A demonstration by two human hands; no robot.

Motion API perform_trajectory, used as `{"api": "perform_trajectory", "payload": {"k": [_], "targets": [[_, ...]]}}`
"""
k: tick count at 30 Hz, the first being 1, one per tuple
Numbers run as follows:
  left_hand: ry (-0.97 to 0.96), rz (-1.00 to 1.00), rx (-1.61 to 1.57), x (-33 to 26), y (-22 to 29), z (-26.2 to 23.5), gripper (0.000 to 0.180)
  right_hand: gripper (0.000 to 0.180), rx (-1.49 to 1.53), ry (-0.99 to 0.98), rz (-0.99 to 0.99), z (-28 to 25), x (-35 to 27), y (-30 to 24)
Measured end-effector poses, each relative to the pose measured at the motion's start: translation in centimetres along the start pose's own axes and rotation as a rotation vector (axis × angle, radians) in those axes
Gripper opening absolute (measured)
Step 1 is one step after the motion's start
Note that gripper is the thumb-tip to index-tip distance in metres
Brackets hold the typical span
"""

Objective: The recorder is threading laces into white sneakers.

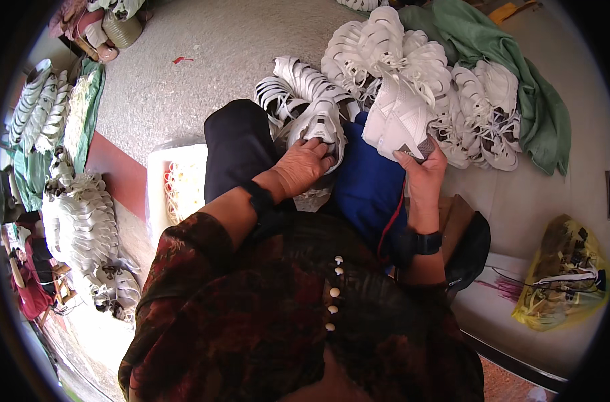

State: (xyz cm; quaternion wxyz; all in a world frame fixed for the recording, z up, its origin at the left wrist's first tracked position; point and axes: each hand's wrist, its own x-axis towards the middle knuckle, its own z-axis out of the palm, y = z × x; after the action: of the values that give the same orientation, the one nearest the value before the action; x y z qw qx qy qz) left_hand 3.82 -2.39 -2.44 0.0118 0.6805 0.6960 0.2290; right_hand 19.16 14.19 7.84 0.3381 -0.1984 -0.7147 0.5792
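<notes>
My left hand (pixel 306 164) is closed at the opening of a white shoe upper (pixel 323 120) lying over my lap, its fingertips partly hidden inside. Another white shoe upper (pixel 400 114) is raised above my right knee, gripped by my right hand (pixel 424 169) at its grey-lined end, with the thumb on the near side. Just beyond my left hand lies a nested row of white strappy uppers (pixel 298 75). A large heap of white uppers (pixel 378 50) with laces rises behind the piece in my right hand.
A green cloth (pixel 539 114) borders more uppers (pixel 492 100) at the right. A yellow plastic bag (pixel 553 295) of small dark pieces lies lower right. By my left leg stands a white box (pixel 159 181) holding yellowish loops. Stacked uppers (pixel 80 221) line the far left; another person's hand (pixel 107 53) shows top left.
</notes>
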Motion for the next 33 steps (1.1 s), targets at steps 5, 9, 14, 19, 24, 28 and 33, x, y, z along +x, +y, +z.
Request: {"api": "perform_trajectory", "payload": {"k": [5, 9, 14, 19, 24, 28, 33], "targets": [[-0.008, 0.019, 0.071, 0.5, -0.9, 0.6, 0.041, 0.039, 0.088, 0.046, 0.009, -1.1, 0.0, 0.7], [0.102, -0.071, -0.253, 0.1, -1.2, -0.6, 0.037, 0.039, 0.100, 0.036, 0.017, -2.8, -0.3, 0.6], [-0.201, -0.047, 0.081, 0.0, -1.4, 1.4, 0.034, 0.040, 0.111, 0.055, 0.018, -1.9, -0.5, 0.3], [0.088, -0.469, -0.437, 0.0, -1.9, -2.2, 0.049, 0.044, -0.204, -0.126, 0.022, -1.1, -0.6, -0.5], [0.708, -0.537, -0.594, -1.3, -4.1, -8.6, 0.054, 0.035, -0.833, -0.397, -0.235, 3.6, -0.7, -0.8], [0.743, -0.504, -0.564, -1.8, -2.5, -11.4, 0.058, 0.024, -0.989, -0.663, -0.333, 9.5, -2.1, 7.2], [0.472, -0.397, -0.398, -2.0, 0.1, -9.4, 0.058, 0.027, -0.924, -0.876, -0.168, 9.6, -1.9, 7.9]]}}
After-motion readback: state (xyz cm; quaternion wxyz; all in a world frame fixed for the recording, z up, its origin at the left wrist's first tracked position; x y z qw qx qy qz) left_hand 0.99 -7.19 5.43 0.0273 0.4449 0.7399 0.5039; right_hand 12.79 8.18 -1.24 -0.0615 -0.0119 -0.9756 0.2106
